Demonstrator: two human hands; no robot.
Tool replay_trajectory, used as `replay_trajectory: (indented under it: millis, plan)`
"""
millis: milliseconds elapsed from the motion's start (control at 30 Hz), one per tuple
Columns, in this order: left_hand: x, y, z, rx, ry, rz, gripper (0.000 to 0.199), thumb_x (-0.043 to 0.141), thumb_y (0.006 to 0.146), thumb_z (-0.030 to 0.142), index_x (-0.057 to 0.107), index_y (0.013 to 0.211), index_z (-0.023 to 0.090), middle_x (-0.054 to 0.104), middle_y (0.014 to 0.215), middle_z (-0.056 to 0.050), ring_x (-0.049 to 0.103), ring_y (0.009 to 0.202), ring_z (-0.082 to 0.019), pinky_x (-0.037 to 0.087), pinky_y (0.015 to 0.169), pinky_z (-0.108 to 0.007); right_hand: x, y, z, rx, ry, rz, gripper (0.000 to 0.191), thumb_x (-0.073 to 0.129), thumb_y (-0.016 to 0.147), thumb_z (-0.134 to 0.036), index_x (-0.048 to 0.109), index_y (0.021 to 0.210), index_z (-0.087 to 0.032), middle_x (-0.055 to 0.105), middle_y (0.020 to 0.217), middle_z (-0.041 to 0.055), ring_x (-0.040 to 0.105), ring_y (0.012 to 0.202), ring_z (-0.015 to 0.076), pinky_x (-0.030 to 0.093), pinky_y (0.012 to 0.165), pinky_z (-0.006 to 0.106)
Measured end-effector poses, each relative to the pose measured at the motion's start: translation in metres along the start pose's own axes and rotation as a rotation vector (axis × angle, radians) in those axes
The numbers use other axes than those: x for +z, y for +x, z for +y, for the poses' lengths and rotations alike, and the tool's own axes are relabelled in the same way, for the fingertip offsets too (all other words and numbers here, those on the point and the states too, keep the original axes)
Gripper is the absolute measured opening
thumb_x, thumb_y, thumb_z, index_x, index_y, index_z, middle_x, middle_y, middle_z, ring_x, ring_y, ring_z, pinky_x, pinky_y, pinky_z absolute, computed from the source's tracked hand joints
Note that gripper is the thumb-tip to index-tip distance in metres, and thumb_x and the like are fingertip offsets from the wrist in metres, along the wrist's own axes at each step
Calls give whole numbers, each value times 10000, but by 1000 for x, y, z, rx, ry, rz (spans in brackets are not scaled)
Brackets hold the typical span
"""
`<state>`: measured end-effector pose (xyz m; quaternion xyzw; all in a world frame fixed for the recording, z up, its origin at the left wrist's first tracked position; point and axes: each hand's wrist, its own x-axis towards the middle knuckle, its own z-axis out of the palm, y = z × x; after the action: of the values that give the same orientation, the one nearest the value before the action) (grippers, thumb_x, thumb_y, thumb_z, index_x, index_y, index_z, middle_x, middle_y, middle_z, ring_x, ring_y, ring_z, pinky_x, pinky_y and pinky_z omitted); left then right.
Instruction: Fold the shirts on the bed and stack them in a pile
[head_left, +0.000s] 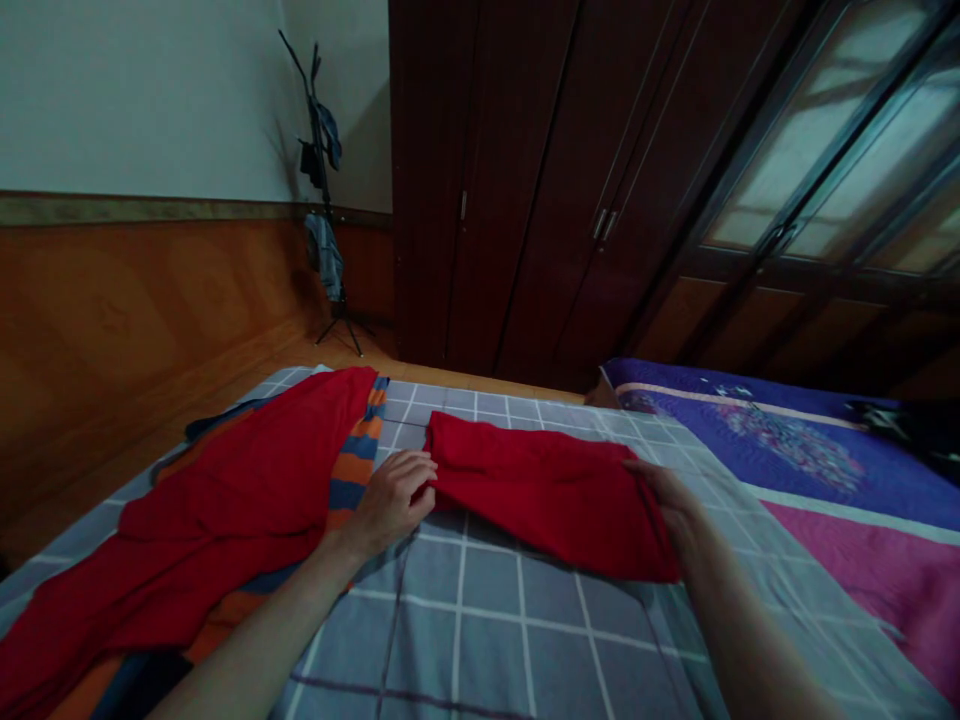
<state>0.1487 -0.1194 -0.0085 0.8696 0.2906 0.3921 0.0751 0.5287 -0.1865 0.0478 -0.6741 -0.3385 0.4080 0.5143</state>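
A folded red garment (547, 490) lies across the bed in front of me, its front edge slanting between my hands. My left hand (396, 495) is closed on the garment's left end, fingers curled at its edge. At the right end, my right hand (666, 500) grips the side of the cloth, with its fingertips partly hidden by the fabric. To the left of my left hand lies another red piece of clothing (255, 500), spread loosely over an orange and blue striped cloth (356, 465).
The bed has a grey checked sheet (480, 640). A purple and pink patterned bedcover (750, 420) lies to the right. Beyond the bed stand a dark wooden wardrobe (517, 180) and a coat stand (319, 170) with clothes on it.
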Motion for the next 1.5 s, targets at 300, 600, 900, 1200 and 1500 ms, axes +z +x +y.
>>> replay_trajectory:
  millis: [300, 600, 900, 1200, 1500]
  plan:
    - [-55, 23, 52, -278, -209, -578, 169, 454, 735, 216, 617, 777, 205, 690, 884, -15, 618, 824, -180, 445, 767, -261, -39, -6, 39, 127, 103, -214, 300, 626, 588, -165, 640, 888, -167, 718, 906, 103, 685, 814, 250, 543, 750, 325]
    - [-51, 25, 25, -555, -299, -668, 304, 538, 758, 396, 670, 950, 201, 697, 909, -32, 630, 826, -206, 473, 748, -273, -46, -5, 49, 168, 19, -333, 318, 683, 623, -237, 621, 925, -159, 718, 906, 95, 685, 746, 216, 545, 684, 301]
    - [29, 51, -28, -619, 356, -461, 305, 593, 732, 446, 627, 859, 172, 651, 993, -115, 614, 954, -277, 452, 804, -331, -29, 2, 55, 71, -9, -181, 323, 644, 606, -198, 617, 928, -176, 722, 791, 47, 680, 653, 211, 556, 610, 313]
    - [15, 74, -51, -696, 352, -310, 334, 490, 824, 367, 553, 1067, 147, 668, 971, -89, 608, 936, -250, 456, 767, -308, -11, 7, 56, -98, -116, -44, 476, 607, 669, -223, 574, 1143, -201, 719, 923, 34, 684, 778, 220, 558, 631, 283]
    - [7, 37, 23, -325, 292, -359, 309, 463, 847, 403, 564, 1033, 178, 569, 1099, -86, 552, 1035, -234, 412, 913, -329, -27, 11, 55, -27, -496, -64, 275, 729, 656, -319, 643, 855, -149, 668, 648, 30, 612, 583, 163, 436, 452, 211]
